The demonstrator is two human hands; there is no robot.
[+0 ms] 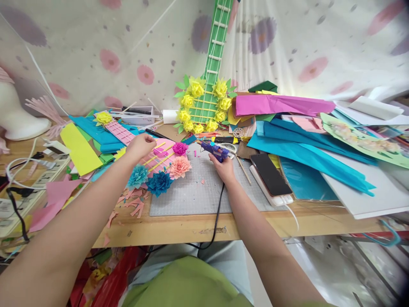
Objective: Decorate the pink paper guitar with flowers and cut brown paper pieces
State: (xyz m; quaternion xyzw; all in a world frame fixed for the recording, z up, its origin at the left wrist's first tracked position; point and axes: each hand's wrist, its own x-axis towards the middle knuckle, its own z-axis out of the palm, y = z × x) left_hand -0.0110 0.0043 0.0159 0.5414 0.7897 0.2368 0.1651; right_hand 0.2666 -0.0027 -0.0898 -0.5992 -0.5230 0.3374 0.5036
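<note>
Purple plastic it is in the right hand, fingers wrapped round the handle of a dark purple glue gun at the centre of the frame, nozzle aimed leftward, a thin black cable dropping toward the lower edge! Over at centre-left, the left hand has its fingertips drawn together above a pink paper guitar striped with yellow strips; whether anything sits in that pinch, one cannot tell. And what a border: a magenta paper flower, a peach one, a deep blue one and a light teal one. The guitar's body overlaps a grey gridded cutting mat, mid-frame. Upper centre, a green paper guitar stands ringed with yellow flowers; right of centre, a black phone lies on a white power bank.
</note>
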